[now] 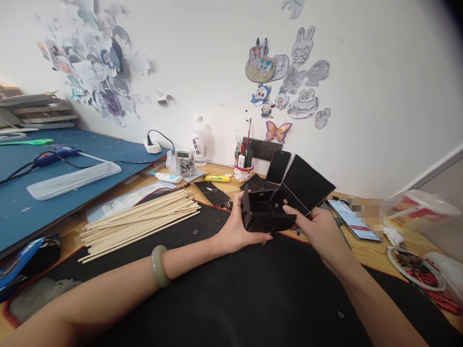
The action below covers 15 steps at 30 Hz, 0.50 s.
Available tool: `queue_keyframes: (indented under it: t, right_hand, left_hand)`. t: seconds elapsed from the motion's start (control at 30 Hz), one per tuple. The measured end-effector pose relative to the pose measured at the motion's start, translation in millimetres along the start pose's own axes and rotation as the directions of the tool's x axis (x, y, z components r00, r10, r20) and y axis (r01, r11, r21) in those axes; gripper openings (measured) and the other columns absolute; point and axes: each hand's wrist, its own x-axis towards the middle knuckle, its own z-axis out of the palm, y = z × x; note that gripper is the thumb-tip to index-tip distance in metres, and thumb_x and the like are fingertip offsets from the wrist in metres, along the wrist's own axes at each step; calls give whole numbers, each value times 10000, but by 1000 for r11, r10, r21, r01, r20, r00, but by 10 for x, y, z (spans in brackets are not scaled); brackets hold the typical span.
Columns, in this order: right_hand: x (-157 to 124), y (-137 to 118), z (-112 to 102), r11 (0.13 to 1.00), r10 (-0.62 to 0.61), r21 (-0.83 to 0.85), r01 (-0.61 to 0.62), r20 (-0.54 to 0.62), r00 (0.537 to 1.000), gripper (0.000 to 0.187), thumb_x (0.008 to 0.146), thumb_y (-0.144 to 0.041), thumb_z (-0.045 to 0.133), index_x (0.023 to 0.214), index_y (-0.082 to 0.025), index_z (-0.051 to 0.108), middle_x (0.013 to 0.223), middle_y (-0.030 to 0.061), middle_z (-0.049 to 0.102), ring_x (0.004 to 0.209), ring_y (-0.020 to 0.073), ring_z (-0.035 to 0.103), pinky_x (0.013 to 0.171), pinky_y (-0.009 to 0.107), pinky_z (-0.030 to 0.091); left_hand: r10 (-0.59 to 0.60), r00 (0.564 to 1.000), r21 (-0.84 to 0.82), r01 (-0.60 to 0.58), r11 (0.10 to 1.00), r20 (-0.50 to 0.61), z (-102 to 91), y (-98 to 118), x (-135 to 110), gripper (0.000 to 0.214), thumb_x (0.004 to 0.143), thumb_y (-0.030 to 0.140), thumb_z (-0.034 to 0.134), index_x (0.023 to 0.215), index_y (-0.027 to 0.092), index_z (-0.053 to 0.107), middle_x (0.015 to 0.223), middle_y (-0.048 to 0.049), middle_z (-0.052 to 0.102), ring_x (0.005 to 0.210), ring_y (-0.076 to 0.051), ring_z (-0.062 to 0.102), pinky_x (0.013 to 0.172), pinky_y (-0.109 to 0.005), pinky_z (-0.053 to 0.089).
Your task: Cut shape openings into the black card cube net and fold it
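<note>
Both of my hands grip a small black cardboard box (269, 223), its hinged lid (307, 183) standing up and tilted back to the right. My left hand (235, 226) is closed around the box's left side, thumb along the lower front edge. On the right, my right hand (318, 229) pinches the box's right end with the thumb at the rim. A small star-shaped mark or cutout shows inside the box. Beneath the box lies a black mat (253, 294) with red edging, and a tiny scrap (196, 232) rests on it near my left wrist.
Thin wooden sticks (141, 221) lie in a pile at left. Behind stand a pen cup (243, 172), a glue stick (217, 178), a white tube (165, 177) and a bottle (199, 142). A lit phone (352, 219) and a tape ring (415, 267) are at right.
</note>
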Motion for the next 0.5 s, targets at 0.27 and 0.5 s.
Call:
queue_keyframes:
  t: [0.27,0.5]
  right_hand:
    - [-6,-8,-3,1000,29,5,-29,4,1000,329,691,-371,596,917,-148,683,693,39,683,527,172,598,557,295,452]
    - [-22,-44,-7,1000,6,-18,-6,0,1000,323,671,-382,619,881,-147,691,694,31,681,520,155,571,530,277,432]
  left_hand:
    - [-32,999,12,33,999,-24,-18,-24,-5,888,585,267,754,1235,213,152,1244,-103,357,1190,-244,361,1012,-382,294]
    - [12,1000,21,-13,1000,11,-11,-27,-5,878,587,272,753,1223,219,150,1188,-87,397,1166,-244,385,994,-393,316]
